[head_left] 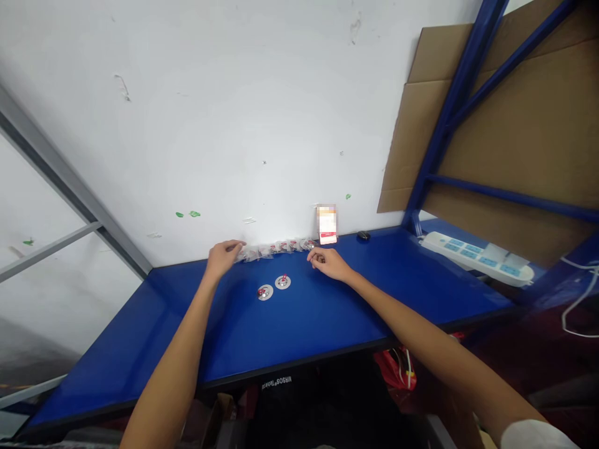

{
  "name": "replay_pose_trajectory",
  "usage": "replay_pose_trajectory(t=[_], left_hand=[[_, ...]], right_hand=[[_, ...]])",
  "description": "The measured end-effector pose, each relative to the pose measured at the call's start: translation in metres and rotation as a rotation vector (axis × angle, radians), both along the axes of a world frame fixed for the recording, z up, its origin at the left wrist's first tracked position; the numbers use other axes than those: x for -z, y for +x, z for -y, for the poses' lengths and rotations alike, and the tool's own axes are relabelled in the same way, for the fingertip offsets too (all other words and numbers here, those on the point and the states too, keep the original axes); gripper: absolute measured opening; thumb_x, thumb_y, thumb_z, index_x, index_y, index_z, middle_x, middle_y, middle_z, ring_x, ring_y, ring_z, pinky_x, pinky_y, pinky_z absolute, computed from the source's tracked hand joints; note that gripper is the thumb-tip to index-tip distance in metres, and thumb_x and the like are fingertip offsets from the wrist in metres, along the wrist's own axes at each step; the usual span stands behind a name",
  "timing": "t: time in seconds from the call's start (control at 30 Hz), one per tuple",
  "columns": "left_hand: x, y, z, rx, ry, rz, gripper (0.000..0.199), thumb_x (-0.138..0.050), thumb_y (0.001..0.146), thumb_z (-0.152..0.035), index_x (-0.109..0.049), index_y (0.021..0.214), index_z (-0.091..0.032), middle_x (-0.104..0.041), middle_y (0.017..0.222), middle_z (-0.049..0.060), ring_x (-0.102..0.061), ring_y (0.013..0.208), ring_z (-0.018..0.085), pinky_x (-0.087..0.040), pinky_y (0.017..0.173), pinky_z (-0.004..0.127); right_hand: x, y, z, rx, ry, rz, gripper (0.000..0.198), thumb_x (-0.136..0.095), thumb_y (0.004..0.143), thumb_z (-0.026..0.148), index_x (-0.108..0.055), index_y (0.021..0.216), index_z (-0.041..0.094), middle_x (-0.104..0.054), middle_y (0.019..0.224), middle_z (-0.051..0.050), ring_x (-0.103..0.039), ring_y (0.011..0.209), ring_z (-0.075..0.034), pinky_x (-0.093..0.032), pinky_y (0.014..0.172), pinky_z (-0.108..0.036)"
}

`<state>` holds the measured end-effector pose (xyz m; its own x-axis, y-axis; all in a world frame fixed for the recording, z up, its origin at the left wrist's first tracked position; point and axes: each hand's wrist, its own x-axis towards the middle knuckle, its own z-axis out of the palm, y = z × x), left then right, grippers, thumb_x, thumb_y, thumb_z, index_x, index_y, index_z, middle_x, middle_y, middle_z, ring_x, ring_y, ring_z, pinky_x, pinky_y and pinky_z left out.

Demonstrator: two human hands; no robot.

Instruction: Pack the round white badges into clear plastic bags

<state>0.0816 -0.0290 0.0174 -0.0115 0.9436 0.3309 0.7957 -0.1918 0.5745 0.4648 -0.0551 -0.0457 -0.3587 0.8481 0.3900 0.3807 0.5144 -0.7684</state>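
Observation:
A row of small clear plastic bags (282,247) with red and silvery pieces inside lies along the back of the blue table, against the wall. My left hand (223,255) is at the row's left end, its fingers stretched towards the end bag and the thumb a little apart. At the right end is my right hand (329,263), fingers curled in; whatever they hold, if anything, is hidden. Between my forearms, nearer to me, two round discs lie flat: a left disc (265,292) and a right disc (282,282), both pale-rimmed with red marks.
A lit phone-like screen (327,224) leans upright on the wall behind my right hand. Right of it sits a small black object (364,236). A white power strip (477,257) lies at the right, beside a blue metal frame (435,131) and cardboard (519,118).

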Motion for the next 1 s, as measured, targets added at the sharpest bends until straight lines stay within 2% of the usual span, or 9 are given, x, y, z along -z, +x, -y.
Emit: replay_pose_trajectory(t=[0.07,0.13,0.23,0.33,0.5,0.7,0.8,1.0], left_hand=[[0.004,0.031,0.007,0.167,-0.026,0.214,0.040,-0.061,0.095,-0.047,-0.081,0.118,-0.020,-0.083,0.108,0.008,-0.078,0.102,0.026,-0.059,0.092,0.033],[0.010,0.062,0.016,0.315,-0.060,0.337,0.039,-0.068,0.091,-0.048,-0.079,0.115,-0.019,-0.083,0.107,0.008,-0.078,0.100,0.025,-0.061,0.090,0.033],[0.017,0.098,0.032,0.406,-0.114,0.482,0.038,-0.071,0.090,-0.050,-0.072,0.108,-0.018,-0.082,0.105,0.011,-0.079,0.095,0.024,-0.063,0.090,0.035],[0.021,0.116,0.042,0.446,-0.163,0.543,0.039,-0.074,0.089,-0.052,-0.067,0.106,-0.018,-0.082,0.106,0.011,-0.080,0.096,0.025,-0.064,0.090,0.037],[0.026,0.124,0.049,0.531,-0.204,0.634,0.042,-0.081,0.086,-0.051,-0.070,0.107,-0.017,-0.082,0.106,0.012,-0.080,0.095,0.028,-0.065,0.092,0.042],[0.032,0.129,0.051,0.587,-0.167,0.602,0.039,-0.082,0.087,-0.052,-0.076,0.104,-0.018,-0.082,0.100,0.011,-0.079,0.097,0.030,-0.063,0.093,0.044],[0.030,0.130,0.052,0.585,-0.132,0.588,0.037,-0.079,0.090,-0.053,-0.077,0.103,-0.019,-0.082,0.102,0.009,-0.078,0.097,0.029,-0.063,0.092,0.042],[0.030,0.127,0.050,0.566,-0.166,0.629,0.041,-0.080,0.088,-0.054,-0.078,0.107,-0.018,-0.081,0.100,0.010,-0.077,0.095,0.030,-0.063,0.082,0.040]], right_hand=[[-0.003,-0.004,0.004,-0.002,0.013,-0.011,0.020,-0.056,0.088,0.015,-0.072,0.099,0.021,-0.073,0.077,0.001,-0.067,0.066,-0.016,-0.051,0.067,-0.027],[-0.006,-0.008,0.008,-0.015,0.014,-0.040,0.018,-0.059,0.093,0.021,-0.072,0.105,0.022,-0.076,0.083,-0.001,-0.068,0.067,-0.016,-0.054,0.068,-0.028],[-0.010,-0.011,0.011,-0.074,-0.009,-0.083,0.020,-0.064,0.098,0.032,-0.072,0.113,0.022,-0.078,0.091,-0.003,-0.072,0.070,-0.017,-0.058,0.072,-0.030],[-0.012,-0.012,0.013,-0.115,-0.033,-0.129,0.027,-0.067,0.100,0.041,-0.071,0.118,0.022,-0.078,0.095,-0.004,-0.076,0.077,-0.019,-0.060,0.078,-0.033],[-0.013,-0.017,0.015,-0.125,-0.017,-0.184,0.035,-0.072,0.098,0.050,-0.070,0.120,0.022,-0.078,0.099,-0.006,-0.077,0.094,-0.024,-0.061,0.089,-0.038],[-0.013,-0.018,0.015,-0.150,-0.036,-0.238,0.031,-0.069,0.099,0.050,-0.073,0.105,0.020,-0.078,0.090,-0.005,-0.075,0.081,-0.023,-0.060,0.082,-0.038],[-0.015,-0.016,0.016,-0.157,-0.041,-0.223,0.025,-0.070,0.098,0.045,-0.074,0.105,0.021,-0.077,0.085,-0.004,-0.072,0.074,-0.021,-0.058,0.077,-0.036],[-0.017,-0.014,0.017,-0.162,-0.028,-0.193,0.020,-0.067,0.096,0.033,-0.076,0.109,0.020,-0.073,0.082,-0.002,-0.067,0.071,-0.019,-0.053,0.073,-0.032]])
